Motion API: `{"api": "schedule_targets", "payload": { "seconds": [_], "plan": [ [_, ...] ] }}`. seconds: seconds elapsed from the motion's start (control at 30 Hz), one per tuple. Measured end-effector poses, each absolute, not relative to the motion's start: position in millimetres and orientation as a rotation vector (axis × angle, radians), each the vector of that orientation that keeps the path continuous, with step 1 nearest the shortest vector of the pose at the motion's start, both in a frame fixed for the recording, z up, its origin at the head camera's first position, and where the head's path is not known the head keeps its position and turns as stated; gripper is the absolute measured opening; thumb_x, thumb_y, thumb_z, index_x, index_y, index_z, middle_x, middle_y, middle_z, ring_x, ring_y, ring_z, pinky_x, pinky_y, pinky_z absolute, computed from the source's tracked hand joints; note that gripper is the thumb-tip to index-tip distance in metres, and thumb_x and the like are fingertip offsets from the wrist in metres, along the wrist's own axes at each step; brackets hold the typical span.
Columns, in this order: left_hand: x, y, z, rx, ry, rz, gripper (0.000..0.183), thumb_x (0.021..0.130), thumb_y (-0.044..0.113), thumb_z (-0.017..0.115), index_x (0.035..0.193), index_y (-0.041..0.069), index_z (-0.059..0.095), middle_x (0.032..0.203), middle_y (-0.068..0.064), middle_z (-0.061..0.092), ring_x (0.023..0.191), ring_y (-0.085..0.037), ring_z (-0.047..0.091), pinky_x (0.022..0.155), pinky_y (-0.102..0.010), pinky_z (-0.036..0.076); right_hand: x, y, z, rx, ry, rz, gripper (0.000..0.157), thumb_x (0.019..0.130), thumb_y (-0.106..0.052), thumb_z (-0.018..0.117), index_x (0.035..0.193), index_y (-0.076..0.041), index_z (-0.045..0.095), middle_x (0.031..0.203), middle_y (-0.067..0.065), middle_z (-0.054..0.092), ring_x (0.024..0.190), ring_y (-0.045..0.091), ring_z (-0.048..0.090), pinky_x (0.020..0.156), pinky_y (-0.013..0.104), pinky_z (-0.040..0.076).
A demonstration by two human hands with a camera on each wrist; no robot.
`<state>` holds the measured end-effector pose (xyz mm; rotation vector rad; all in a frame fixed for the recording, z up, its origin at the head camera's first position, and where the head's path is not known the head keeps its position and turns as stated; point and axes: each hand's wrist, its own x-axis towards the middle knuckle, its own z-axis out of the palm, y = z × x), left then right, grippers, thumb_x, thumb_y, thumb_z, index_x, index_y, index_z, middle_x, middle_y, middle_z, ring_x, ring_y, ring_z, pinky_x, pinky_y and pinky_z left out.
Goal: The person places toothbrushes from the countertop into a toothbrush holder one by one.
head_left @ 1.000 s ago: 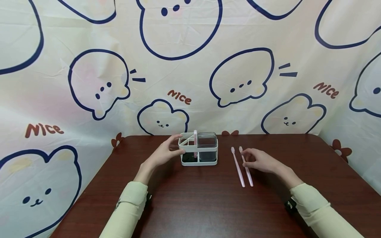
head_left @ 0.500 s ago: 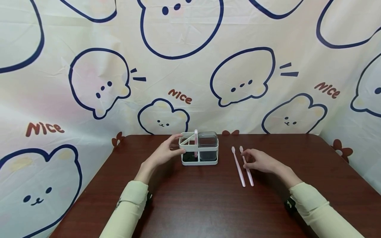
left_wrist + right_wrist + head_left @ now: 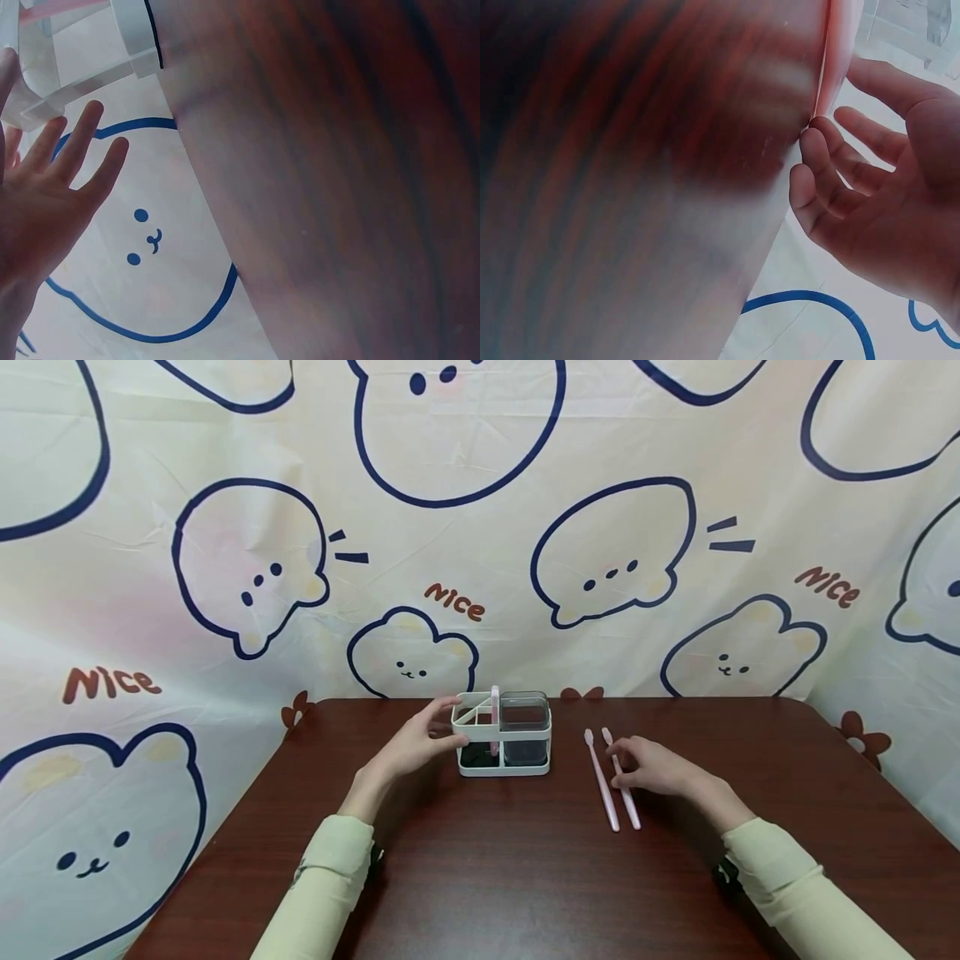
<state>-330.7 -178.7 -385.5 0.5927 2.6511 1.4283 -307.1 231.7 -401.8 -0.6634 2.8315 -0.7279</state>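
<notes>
My left hand (image 3: 408, 747) holds the left end of a white toothbrush holder (image 3: 475, 735), thumb at its front rim and fingertips at the far side. In the left wrist view the holder (image 3: 137, 45) shows at the top, the other fingers of that hand (image 3: 45, 202) spread below it. Two pink toothbrushes lie side by side to the right of the holder. My right hand (image 3: 656, 764) pinches the right toothbrush (image 3: 627, 806) near its middle. The left toothbrush (image 3: 602, 785) lies untouched. The right wrist view shows thumb and curled fingers around the pink handle (image 3: 844, 45).
A clear grey cup (image 3: 523, 714) sits in the holder's right section, and a pink upright piece (image 3: 493, 710) stands at its middle. The dark wooden table (image 3: 510, 868) ends at a cartoon-printed cloth (image 3: 427, 560) behind. Both sleeves (image 3: 780, 864) are rolled back.
The right toothbrush has tilted very slightly, its head shifting left in the right hand. The left hand stays at the holder. The view has drifted a little.
</notes>
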Motion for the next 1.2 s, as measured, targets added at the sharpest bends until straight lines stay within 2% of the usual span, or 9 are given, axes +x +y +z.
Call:
{"api": "schedule_targets", "payload": {
  "seconds": [0.17,0.33,0.4,0.53,0.63,1.2],
  "plan": [
    [-331.1,-178.3,-386.2,0.595,2.654,1.423,0.069,0.088,0.042,0.074,0.148,0.031,0.039,0.153,-0.008,0.043,0.129,-0.035,0.055,0.103,-0.054,0.049,-307.1,229.9,-403.1,-0.610,2.813,-0.701,0.045,0.089,-0.021,0.073,0.126,0.002,0.062,0.096,0.008,0.059,0.084,0.018,0.051,0.071,0.030,0.042],
    [-331.0,-177.6,-386.0,0.607,2.659,1.420,0.069,0.089,0.042,0.074,0.147,0.031,0.039,0.152,-0.008,0.044,0.128,-0.035,0.055,0.102,-0.054,0.049,-304.9,228.7,-401.6,-0.550,2.797,-0.686,0.041,0.090,-0.020,0.071,0.125,0.001,0.063,0.107,0.009,0.066,0.086,0.017,0.055,0.075,0.032,0.046],
    [-331.0,-177.5,-386.1,0.609,2.658,1.418,0.069,0.089,0.041,0.074,0.147,0.031,0.039,0.152,-0.008,0.044,0.128,-0.035,0.055,0.103,-0.054,0.049,-303.6,228.5,-401.1,-0.522,2.783,-0.718,0.040,0.090,-0.018,0.071,0.125,0.002,0.063,0.104,0.010,0.066,0.081,0.017,0.058,0.071,0.032,0.049],
    [-331.3,-177.4,-386.5,0.611,2.657,1.415,0.069,0.089,0.041,0.073,0.148,0.031,0.039,0.152,-0.008,0.044,0.129,-0.036,0.055,0.103,-0.054,0.049,-301.2,229.1,-400.2,-0.454,2.735,-0.818,0.040,0.091,-0.013,0.069,0.126,0.003,0.061,0.084,0.008,0.061,0.065,0.016,0.058,0.058,0.031,0.050],
    [-331.2,-177.6,-386.6,0.609,2.659,1.416,0.069,0.089,0.040,0.073,0.148,0.031,0.039,0.152,-0.008,0.044,0.128,-0.035,0.055,0.103,-0.054,0.049,-300.1,229.6,-399.9,-0.412,2.729,-0.861,0.039,0.091,-0.012,0.068,0.127,0.002,0.060,0.076,0.007,0.058,0.059,0.016,0.057,0.053,0.030,0.050],
    [-329.9,-179.5,-384.4,0.602,2.652,1.421,0.071,0.088,0.043,0.074,0.148,0.032,0.038,0.154,-0.006,0.042,0.129,-0.034,0.054,0.103,-0.054,0.049,-302.1,229.8,-397.4,-0.425,2.767,-0.972,0.039,0.091,-0.007,0.066,0.128,0.003,0.057,0.075,0.008,0.059,0.056,0.016,0.060,0.053,0.032,0.054]
  ]
}}
